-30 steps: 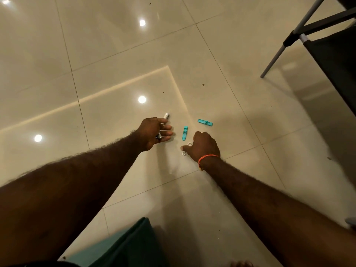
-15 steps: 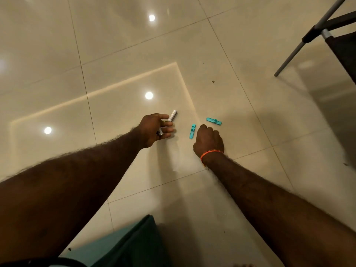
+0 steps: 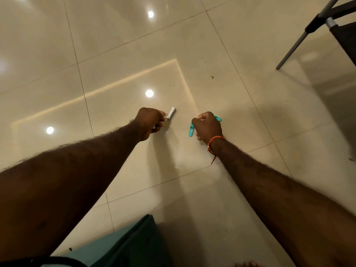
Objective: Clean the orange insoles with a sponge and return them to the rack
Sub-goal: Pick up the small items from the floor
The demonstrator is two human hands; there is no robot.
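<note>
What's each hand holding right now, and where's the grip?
The left hand pinches a small white cylinder by its near end. The right hand is curled over the teal plastic clips; its grip cannot be told.

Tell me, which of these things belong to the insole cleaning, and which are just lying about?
Part of the job:
rack, only its corner showing; no insoles or sponge in view.

Just there:
white cylinder pinched by the left hand
teal clips on the floor by the right hand, one partly hidden under it
orange wrist thread
</note>
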